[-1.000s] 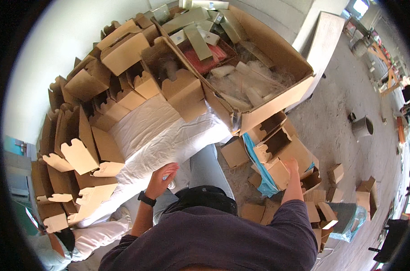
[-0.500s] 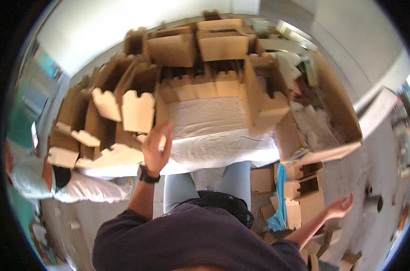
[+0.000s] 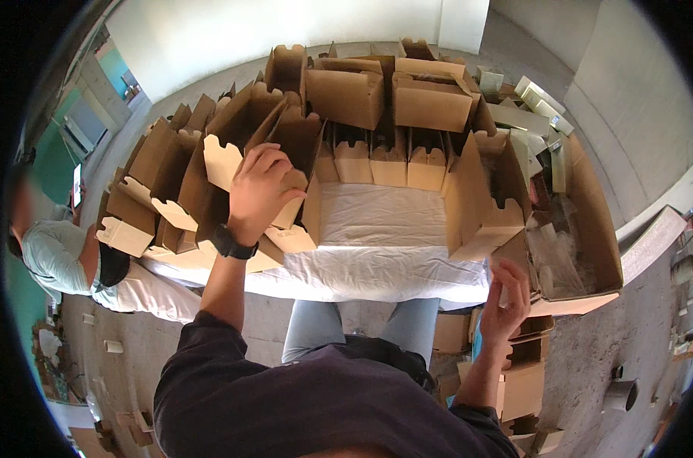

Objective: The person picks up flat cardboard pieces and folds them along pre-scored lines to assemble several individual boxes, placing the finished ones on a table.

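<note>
Head view: left hand (image 3: 261,191) grips brown carton (image 3: 289,164) on white-covered table (image 3: 384,252); right hand (image 3: 507,301) open, empty.

We wear a dark purple-grey long-sleeved top, the left sleeve (image 3: 209,336) pushed up the forearm. A black watch (image 3: 232,246) circles our left wrist. Light blue jeans (image 3: 316,336) cover our legs, with a black pouch (image 3: 384,355) at the waist.

I count two hands: the left hand (image 3: 261,192) and right hand (image 3: 507,299). Beyond them I see four small folded boxes (image 3: 383,163) in a row, two bigger closed cartons (image 3: 430,103) stacked behind, one large open carton (image 3: 591,229) right of the right hand, and one other person (image 3: 60,256) far left.
</note>
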Demonstrator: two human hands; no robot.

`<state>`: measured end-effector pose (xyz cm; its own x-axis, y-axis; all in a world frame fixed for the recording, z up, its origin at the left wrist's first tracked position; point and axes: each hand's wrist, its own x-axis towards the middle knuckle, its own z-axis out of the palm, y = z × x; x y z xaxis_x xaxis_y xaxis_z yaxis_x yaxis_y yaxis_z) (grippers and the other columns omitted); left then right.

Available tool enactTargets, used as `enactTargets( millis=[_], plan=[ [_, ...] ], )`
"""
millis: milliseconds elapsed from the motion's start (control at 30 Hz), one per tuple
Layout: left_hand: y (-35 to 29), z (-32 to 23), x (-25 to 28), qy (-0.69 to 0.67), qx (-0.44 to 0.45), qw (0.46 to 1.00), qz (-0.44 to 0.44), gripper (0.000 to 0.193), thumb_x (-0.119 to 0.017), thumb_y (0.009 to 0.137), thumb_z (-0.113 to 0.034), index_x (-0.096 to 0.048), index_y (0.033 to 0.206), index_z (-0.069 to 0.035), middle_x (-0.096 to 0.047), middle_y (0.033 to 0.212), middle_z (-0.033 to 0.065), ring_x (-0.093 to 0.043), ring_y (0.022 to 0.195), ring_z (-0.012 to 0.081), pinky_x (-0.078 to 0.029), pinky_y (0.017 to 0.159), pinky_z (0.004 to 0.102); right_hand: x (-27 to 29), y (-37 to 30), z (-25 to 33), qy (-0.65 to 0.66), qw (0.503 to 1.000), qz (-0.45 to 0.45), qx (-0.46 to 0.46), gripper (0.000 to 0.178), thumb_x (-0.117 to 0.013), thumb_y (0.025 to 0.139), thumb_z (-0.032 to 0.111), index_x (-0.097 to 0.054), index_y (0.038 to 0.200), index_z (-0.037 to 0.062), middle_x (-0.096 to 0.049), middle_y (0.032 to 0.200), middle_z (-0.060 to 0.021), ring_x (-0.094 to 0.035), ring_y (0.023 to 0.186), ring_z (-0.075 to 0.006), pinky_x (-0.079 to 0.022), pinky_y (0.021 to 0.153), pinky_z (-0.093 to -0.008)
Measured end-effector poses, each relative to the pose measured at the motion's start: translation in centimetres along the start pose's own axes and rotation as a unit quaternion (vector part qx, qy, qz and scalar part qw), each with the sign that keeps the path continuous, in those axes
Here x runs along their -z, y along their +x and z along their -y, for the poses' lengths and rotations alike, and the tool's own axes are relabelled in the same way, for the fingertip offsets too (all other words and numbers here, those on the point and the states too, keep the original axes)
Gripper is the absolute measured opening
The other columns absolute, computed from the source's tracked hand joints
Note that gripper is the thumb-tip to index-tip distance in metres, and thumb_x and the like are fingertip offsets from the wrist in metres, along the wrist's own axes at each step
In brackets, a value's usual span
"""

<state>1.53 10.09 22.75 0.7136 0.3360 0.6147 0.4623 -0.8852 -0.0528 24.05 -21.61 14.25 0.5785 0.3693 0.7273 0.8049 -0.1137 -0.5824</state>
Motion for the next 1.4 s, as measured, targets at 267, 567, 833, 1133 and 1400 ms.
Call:
enactTargets(
  millis=[267,567,833,1133,1400],
  plan=[
    [-1.7,0.3,3.7,-0.038,-0.067,0.985,-0.152,0.036,-0.084,0.044,-0.014,-0.061,0.070,-0.005,-0.060,0.090,0.0043,-0.056,0.102,0.0272,-0.048,0.087,0.0402,-1.7,-1.0,0.3,0.055,0.997,0.049,-0.039,0.019,-0.059,0.078,-0.009,-0.067,0.088,0.0044,-0.065,0.099,-0.0107,-0.062,0.093,-0.0250,-0.049,0.079,-0.0319],
    [-7.6,-4.6,-3.4,-0.617,0.157,0.760,-0.127,0.057,-0.088,0.052,-0.037,-0.058,0.088,-0.003,-0.053,0.104,0.0064,-0.047,0.114,0.0278,-0.039,0.093,0.0408,-5.3,-3.4,-0.3,0.357,0.893,0.156,-0.225,0.037,-0.049,0.092,0.001,-0.044,0.128,-0.0012,-0.046,0.132,-0.0121,-0.051,0.114,-0.0205,-0.044,0.090,-0.0298],
    [-16.4,-7.9,-9.5,-0.831,0.380,0.400,0.069,0.062,-0.062,0.087,-0.039,-0.039,0.133,-0.006,-0.047,0.133,0.0068,-0.045,0.122,0.0201,-0.036,0.101,0.0377,-5.7,-5.0,-0.4,0.422,0.851,0.164,-0.264,0.057,-0.051,0.093,0.017,-0.024,0.142,0.0023,-0.026,0.146,-0.0136,-0.029,0.133,-0.0252,-0.026,0.108,-0.0408],
    [-18.0,-8.9,-11.0,-0.826,0.423,0.354,0.115,0.051,-0.040,0.098,-0.039,-0.034,0.138,-0.009,-0.042,0.138,0.0052,-0.040,0.126,0.0202,-0.034,0.104,0.0388,-5.9,-6.1,0.5,0.355,0.881,0.177,-0.258,0.075,-0.072,0.077,0.007,-0.030,0.139,0.0078,-0.031,0.142,-0.0113,-0.033,0.130,-0.0238,-0.033,0.105,-0.0428],
    [-16.8,-8.7,-10.4,-0.809,0.424,0.391,0.108,0.049,-0.043,0.098,-0.029,-0.030,0.140,-0.007,-0.039,0.140,0.0045,-0.037,0.129,0.0182,-0.033,0.105,0.0370,-6.1,-7.2,-0.3,0.316,0.891,0.180,-0.272,0.085,-0.075,0.069,-0.005,-0.030,0.139,0.0090,-0.027,0.144,-0.0103,-0.030,0.133,-0.0246,-0.037,0.104,-0.0437]
  ],
)
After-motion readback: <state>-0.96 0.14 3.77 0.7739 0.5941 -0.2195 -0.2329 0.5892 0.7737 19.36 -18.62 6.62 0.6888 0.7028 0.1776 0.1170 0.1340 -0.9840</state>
